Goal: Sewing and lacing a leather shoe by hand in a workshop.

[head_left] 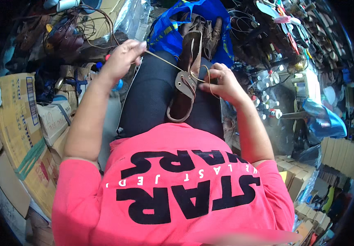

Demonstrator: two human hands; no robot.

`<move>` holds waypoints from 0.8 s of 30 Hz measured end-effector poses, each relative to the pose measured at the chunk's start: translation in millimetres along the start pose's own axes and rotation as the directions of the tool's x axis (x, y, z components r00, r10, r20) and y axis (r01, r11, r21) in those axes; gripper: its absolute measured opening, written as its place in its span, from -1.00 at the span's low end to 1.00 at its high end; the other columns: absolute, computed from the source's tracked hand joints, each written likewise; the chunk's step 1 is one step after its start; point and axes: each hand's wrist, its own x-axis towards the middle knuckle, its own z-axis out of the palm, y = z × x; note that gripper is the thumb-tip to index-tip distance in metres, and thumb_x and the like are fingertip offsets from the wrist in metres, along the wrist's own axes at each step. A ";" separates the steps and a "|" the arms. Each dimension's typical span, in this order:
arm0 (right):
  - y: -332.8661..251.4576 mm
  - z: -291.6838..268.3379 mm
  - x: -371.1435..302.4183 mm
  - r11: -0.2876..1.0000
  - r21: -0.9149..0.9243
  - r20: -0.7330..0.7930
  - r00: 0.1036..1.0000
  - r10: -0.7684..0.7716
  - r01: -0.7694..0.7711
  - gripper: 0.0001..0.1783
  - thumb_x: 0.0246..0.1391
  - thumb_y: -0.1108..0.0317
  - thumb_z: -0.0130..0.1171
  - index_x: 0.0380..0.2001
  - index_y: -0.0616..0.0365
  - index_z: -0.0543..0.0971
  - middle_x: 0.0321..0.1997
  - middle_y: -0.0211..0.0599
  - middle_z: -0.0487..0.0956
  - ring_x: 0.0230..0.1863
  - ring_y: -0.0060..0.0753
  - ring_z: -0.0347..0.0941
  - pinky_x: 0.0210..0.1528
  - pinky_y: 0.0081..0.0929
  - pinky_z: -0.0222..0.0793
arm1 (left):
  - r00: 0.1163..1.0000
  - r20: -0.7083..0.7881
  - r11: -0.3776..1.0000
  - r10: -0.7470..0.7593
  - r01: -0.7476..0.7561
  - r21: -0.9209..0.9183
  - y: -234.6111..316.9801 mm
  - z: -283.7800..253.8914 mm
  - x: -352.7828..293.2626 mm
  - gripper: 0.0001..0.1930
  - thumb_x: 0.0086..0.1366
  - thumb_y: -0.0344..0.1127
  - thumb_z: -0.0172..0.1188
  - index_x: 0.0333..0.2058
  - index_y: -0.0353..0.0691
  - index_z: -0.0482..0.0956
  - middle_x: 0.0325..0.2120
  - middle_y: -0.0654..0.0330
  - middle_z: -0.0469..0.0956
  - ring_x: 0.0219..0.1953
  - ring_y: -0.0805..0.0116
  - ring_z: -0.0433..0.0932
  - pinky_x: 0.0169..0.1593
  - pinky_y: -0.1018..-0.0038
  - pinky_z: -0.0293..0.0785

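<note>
Seated person, dark-trousered lap (156,98) in mid-frame; cardboard boxes (21,123) stacked left, blue bag (173,28) far centre. Brown leather shoe (189,78) lies along the right thigh, grey sole patch up. Left hand (121,57), far left, fingers pinched together on a tan thread (162,60) pulled taut from the shoe. Right hand (224,82) closed on the shoe's edge, steadying it. Judged step: drawing a stitch tight. The next move likely calls for steady tension and a firm hold at the seam.
</note>
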 end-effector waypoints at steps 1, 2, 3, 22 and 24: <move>3.3 4.5 1.6 1.000 -0.006 0.015 1.000 -0.013 0.013 -0.69 -0.20 0.17 0.41 -0.51 0.16 0.57 -0.55 -0.29 0.42 -0.41 -0.10 0.39 -0.33 -0.36 0.32 | 1.000 -0.016 1.000 0.002 -0.002 -0.013 -2.9 7.7 4.1 -0.59 0.40 -0.04 -0.02 -0.51 -0.24 0.49 -0.22 0.15 0.48 -0.29 0.42 0.47 -0.15 0.56 0.32; 7.3 8.6 3.1 0.990 0.013 -0.203 0.970 0.137 -0.137 -0.71 -0.12 0.17 0.37 -0.51 0.16 0.57 -0.55 -0.28 0.42 -0.41 -0.16 0.39 -0.32 -0.37 0.32 | 0.999 0.026 0.913 0.028 -0.015 -0.407 -5.4 16.7 8.1 -0.56 0.41 -0.03 -0.05 -0.56 -0.20 0.44 -0.16 0.10 0.50 -0.18 0.32 0.49 -0.10 0.48 0.34; 11.4 12.8 5.1 0.948 0.064 -0.407 0.859 0.311 -0.312 -0.73 -0.05 0.17 0.32 -0.51 0.16 0.57 -0.55 -0.28 0.42 -0.42 -0.21 0.40 -0.31 -0.38 0.32 | 0.992 0.058 0.666 0.109 -0.030 -0.745 -7.3 25.2 12.0 -0.54 0.42 -0.01 -0.09 -0.62 -0.15 0.39 -0.09 0.04 0.51 -0.08 0.23 0.51 -0.06 0.41 0.36; -5.5 3.1 -31.2 -0.244 0.969 0.156 0.676 0.721 0.037 -0.45 0.32 -0.02 -0.16 -0.72 -0.01 0.18 -0.76 -0.54 0.02 -0.70 -0.56 -0.12 -0.46 -0.49 0.04 | 0.909 -0.085 0.414 -0.408 0.101 -0.905 -16.3 29.8 31.9 -0.51 0.39 -0.05 -0.04 -0.73 0.00 0.12 -0.83 0.40 0.02 -0.78 0.51 -0.04 -0.51 0.48 0.09; -10.3 -1.8 -30.0 -0.185 0.982 0.103 0.761 0.641 0.024 -0.45 0.32 -0.02 -0.17 -0.72 -0.01 0.17 -0.76 -0.53 0.01 -0.69 -0.56 -0.11 -0.48 -0.50 0.02 | 0.947 -0.087 0.447 -0.309 0.064 -0.892 -14.8 34.9 30.5 -0.51 0.39 -0.04 -0.03 -0.72 0.01 0.12 -0.83 0.40 0.01 -0.78 0.51 -0.05 -0.52 0.49 0.09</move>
